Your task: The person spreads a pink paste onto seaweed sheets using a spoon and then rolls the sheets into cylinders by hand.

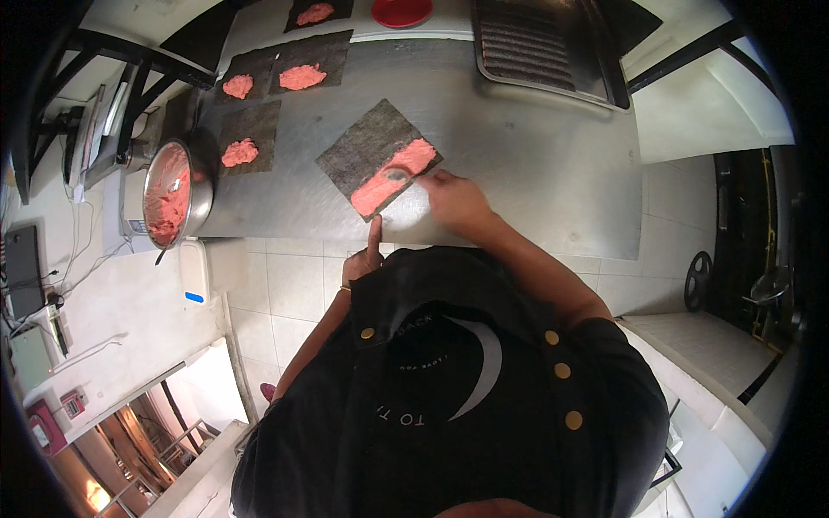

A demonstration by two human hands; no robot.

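A square dark seaweed sheet (367, 142) lies turned cornerwise on the metal table in front of me. Pink minced paste (371, 195) covers a band along its near right edge. My right hand (459, 205) grips a spoon, its handle mostly hidden by the fingers. The spoon bowl (397, 173) rests on the middle of the paste band, slightly blurred. My left hand (363, 262) stretches its index finger to the sheet's near corner, holding nothing; the other fingers look curled and are partly hidden.
Several more seaweed sheets (265, 116) with pink mounds (239, 153) lie at the left and far left. A steel bowl (204, 192) of pink paste stands at the left edge. At the back are a red plate (402, 11) and a metal tray (561, 95) with dark rolls (522, 52).
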